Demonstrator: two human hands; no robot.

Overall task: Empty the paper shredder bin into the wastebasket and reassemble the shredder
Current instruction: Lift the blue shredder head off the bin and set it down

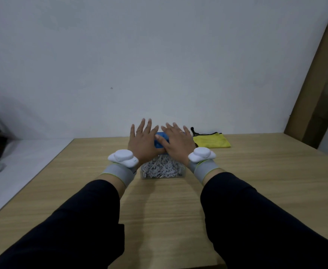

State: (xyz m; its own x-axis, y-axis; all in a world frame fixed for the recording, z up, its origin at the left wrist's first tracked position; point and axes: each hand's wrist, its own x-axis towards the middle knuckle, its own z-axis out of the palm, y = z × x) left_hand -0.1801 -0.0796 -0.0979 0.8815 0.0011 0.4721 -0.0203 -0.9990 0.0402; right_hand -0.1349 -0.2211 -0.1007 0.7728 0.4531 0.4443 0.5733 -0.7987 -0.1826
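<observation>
We're right at the start here. Our left hand (142, 142) and right hand (175, 143) are both stretched out over the small shredder, fingers spread wide and flat, gripping nothing yet. Between them peeks the blue plastic shredder head (160, 141), sitting on top of the clear rectangular bin (162, 169), which stands on the pale wood-grain counter (256, 181) at twelve o'clock from us, just ahead of our wrists. That bin is packed with white shredded paper strips (160, 166), so we judge nothing has been emptied. The head looks seated on the bin; whether our palms actually touch it, we can't tell.

At about one o'clock, near the wall, lies a folded yellow cloth (211, 141), well clear of the job. No wastebasket shows anywhere in our view.

So everything is left: lift the blue head off, carry the bin to a wastebasket, tip out the shreds, then set the head back on.
</observation>
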